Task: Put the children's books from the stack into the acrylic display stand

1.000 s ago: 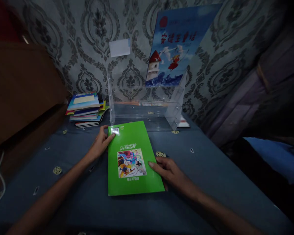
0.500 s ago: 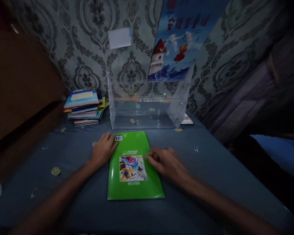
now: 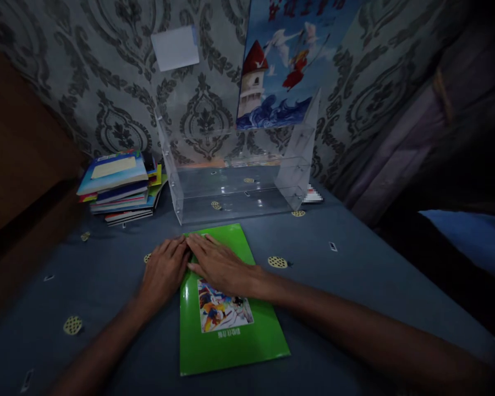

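A green book (image 3: pixel 231 330) lies flat on the blue tablecloth (image 3: pixel 346 286), its cover picture upside down to me. My left hand (image 3: pixel 165 272) rests at the book's far left corner, fingers spread on its edge. My right hand (image 3: pixel 218 264) lies flat across the book's upper part, palm down, touching the left hand. Just beyond the book stands a clear acrylic rack (image 3: pixel 235 170) against the wall. A blue picture book (image 3: pixel 280 60) with a tower on its cover stands upright in the rack.
A stack of several books (image 3: pixel 119 187) lies at the far left by the rack. A brown wooden panel (image 3: pixel 16 148) borders the left side. A white note (image 3: pixel 175 47) sticks to the patterned wall. Dark furniture and blue fabric (image 3: pixel 470 236) fill the right.
My right hand has moved from the book's right edge across to its upper left, beside my left hand. The view has shifted closer and downward; the book stays flat.
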Demonstrator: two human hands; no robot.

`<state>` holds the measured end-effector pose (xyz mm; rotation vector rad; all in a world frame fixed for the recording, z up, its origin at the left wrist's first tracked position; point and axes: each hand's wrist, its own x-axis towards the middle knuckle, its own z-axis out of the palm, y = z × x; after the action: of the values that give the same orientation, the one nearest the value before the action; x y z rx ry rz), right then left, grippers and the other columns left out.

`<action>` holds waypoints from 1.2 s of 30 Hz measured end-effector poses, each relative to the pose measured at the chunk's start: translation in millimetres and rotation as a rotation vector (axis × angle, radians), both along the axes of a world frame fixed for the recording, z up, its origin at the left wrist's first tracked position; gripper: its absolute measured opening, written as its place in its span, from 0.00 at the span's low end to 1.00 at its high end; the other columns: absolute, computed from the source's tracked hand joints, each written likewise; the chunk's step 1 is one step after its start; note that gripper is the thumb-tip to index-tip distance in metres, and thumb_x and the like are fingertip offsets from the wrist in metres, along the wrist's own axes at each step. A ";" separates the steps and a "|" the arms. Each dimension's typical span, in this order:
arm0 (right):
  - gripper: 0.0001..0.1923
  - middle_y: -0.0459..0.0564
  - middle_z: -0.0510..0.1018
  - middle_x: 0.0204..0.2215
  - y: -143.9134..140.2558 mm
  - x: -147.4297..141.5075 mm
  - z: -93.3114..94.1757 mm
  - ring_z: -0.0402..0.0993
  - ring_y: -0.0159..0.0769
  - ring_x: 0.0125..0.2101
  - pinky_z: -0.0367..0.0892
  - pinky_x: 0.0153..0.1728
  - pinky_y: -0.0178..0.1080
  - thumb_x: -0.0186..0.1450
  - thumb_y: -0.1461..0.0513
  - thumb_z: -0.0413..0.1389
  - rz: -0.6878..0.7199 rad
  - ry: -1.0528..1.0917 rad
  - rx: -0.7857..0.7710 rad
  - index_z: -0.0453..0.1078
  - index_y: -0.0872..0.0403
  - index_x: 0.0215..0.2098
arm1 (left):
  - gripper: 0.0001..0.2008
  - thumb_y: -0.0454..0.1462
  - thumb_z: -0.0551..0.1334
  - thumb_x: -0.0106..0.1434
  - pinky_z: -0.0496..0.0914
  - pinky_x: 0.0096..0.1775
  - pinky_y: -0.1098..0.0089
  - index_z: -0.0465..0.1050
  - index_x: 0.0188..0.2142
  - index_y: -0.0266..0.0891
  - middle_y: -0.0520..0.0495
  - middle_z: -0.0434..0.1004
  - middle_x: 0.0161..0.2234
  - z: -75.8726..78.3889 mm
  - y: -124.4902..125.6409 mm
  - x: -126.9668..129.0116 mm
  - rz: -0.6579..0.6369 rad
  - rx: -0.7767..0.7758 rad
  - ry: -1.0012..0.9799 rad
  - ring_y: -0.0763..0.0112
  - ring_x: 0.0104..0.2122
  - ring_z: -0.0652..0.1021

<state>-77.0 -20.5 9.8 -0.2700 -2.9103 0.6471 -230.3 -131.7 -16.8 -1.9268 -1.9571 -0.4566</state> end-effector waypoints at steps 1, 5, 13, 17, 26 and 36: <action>0.31 0.67 0.55 0.69 4.4 5.6 -0.6 0.46 0.49 0.70 0.48 0.69 0.53 0.75 0.55 0.42 -0.011 -0.014 0.000 0.50 0.66 0.70 | 0.12 0.35 0.53 0.71 0.73 0.45 0.55 0.73 0.49 0.38 0.38 0.78 0.49 1.2 0.5 1.1 0.003 -0.004 0.013 0.55 0.47 0.77; 0.30 0.64 0.55 0.69 29.0 37.0 -4.0 0.48 0.49 0.70 0.46 0.70 0.56 0.75 0.54 0.42 -0.105 -0.050 -0.002 0.52 0.63 0.70 | 0.15 0.37 0.51 0.73 0.73 0.46 0.55 0.73 0.50 0.36 0.37 0.79 0.50 3.7 1.5 3.4 0.009 -0.013 0.027 0.54 0.49 0.77; 0.25 0.54 0.66 0.65 76.8 78.0 -22.8 0.62 0.42 0.65 0.46 0.68 0.61 0.75 0.57 0.39 -0.152 0.155 -0.127 0.57 0.50 0.68 | 0.17 0.38 0.49 0.74 0.73 0.46 0.53 0.73 0.51 0.36 0.36 0.78 0.50 5.0 2.9 -1.9 -0.057 -0.009 -0.014 0.53 0.50 0.76; 0.24 0.52 0.72 0.62 89.5 77.7 -29.9 0.68 0.41 0.61 0.54 0.66 0.59 0.75 0.57 0.40 -0.126 0.276 -0.282 0.61 0.49 0.66 | 0.19 0.40 0.49 0.74 0.72 0.52 0.51 0.70 0.56 0.36 0.36 0.75 0.55 10.4 9.3 -3.2 -0.156 -0.084 -0.081 0.55 0.53 0.75; 0.23 0.54 0.73 0.60 99.5 75.6 -44.9 0.69 0.40 0.60 0.62 0.61 0.53 0.74 0.59 0.42 -0.067 0.372 -0.330 0.64 0.52 0.64 | 0.23 0.44 0.48 0.75 0.65 0.60 0.47 0.64 0.63 0.37 0.36 0.67 0.62 19.2 59.2 29.6 -0.475 -0.286 -0.098 0.54 0.62 0.68; 0.27 0.55 0.64 0.67 86.4 78.1 -37.9 0.60 0.45 0.66 0.44 0.67 0.60 0.74 0.54 0.43 -0.079 0.242 -0.195 0.56 0.53 0.69 | 0.22 0.42 0.46 0.76 0.53 0.67 0.47 0.61 0.66 0.42 0.42 0.65 0.65 27.6 37.7 70.1 -0.677 -0.448 -0.072 0.60 0.66 0.64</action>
<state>1.1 65.9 -28.1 -0.3041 -2.5971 0.8854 -160.2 -94.1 10.9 -2.8994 -1.4805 -0.2612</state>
